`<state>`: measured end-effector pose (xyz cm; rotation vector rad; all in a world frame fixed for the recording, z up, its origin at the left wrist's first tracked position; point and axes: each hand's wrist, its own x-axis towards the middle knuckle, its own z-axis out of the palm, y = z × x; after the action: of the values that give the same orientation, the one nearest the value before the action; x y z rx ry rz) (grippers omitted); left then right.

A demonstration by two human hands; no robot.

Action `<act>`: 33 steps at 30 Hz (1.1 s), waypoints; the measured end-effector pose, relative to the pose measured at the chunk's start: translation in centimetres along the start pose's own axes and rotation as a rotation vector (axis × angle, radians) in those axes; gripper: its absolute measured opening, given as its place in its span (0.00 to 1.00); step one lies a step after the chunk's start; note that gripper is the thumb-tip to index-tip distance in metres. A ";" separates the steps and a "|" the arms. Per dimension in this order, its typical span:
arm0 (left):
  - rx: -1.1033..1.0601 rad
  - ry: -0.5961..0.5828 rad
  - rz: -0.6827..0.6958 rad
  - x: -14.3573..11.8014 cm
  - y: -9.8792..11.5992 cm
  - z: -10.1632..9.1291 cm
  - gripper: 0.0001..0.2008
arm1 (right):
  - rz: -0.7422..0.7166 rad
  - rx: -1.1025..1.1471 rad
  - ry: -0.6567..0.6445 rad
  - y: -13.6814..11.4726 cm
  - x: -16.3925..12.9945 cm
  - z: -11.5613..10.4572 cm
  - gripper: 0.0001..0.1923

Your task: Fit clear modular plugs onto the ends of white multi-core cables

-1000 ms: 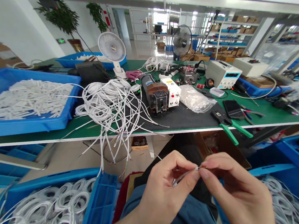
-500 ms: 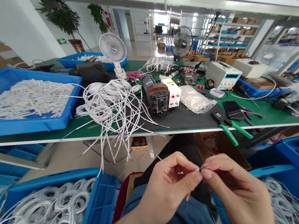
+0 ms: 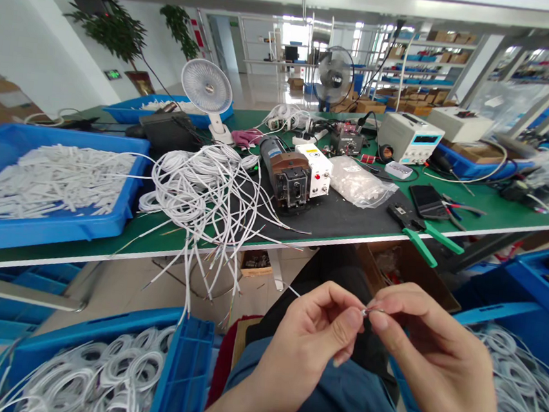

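My left hand (image 3: 307,345) pinches a white cable (image 3: 291,290) close to its end, in front of my lap. The cable runs out past the back of that hand towards the bench. Fingertip to fingertip with it, my right hand (image 3: 439,358) pinches the thin wires (image 3: 374,309) at the cable's tip between thumb and forefinger. Most of the wires are hidden by the fingers. On the bench beyond lies a tangled heap of white cables (image 3: 199,186), their stripped ends hanging over the front edge.
A blue tray of short white pieces (image 3: 132,202) stands left. A brown motor-like machine (image 3: 290,175), a bag of clear parts (image 3: 361,182) and green-handled pliers (image 3: 421,243) lie along the bench. Blue crates with coiled cables flank me, left (image 3: 188,366) and right (image 3: 497,312).
My left fingers have shifted slightly left along the cable, uncovering a little more of its tip. The right hand keeps its pinch almost in place.
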<state>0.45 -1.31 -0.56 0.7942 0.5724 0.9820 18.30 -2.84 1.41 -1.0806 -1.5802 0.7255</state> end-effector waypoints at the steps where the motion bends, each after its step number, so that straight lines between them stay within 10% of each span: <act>1: -0.002 0.001 -0.007 0.0 0.1 0.0 0.13 | -0.016 0.004 -0.005 0.0 0.0 0.0 0.08; 13: 0.008 0.010 0.020 -0.4 0.0 0.2 0.11 | -0.086 -0.016 -0.015 0.2 -0.1 0.0 0.12; 21: 0.039 0.085 0.117 -0.4 -0.7 0.7 0.10 | 0.290 0.393 -0.033 0.9 -0.9 1.2 0.06; 33: 0.437 0.204 0.295 -1.1 -0.8 0.6 0.06 | -0.181 -0.307 0.090 -0.4 -0.6 -0.2 0.10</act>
<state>0.83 -2.73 -0.72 1.1993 0.8815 1.2375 18.37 -3.62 1.58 -1.1536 -1.7212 0.3136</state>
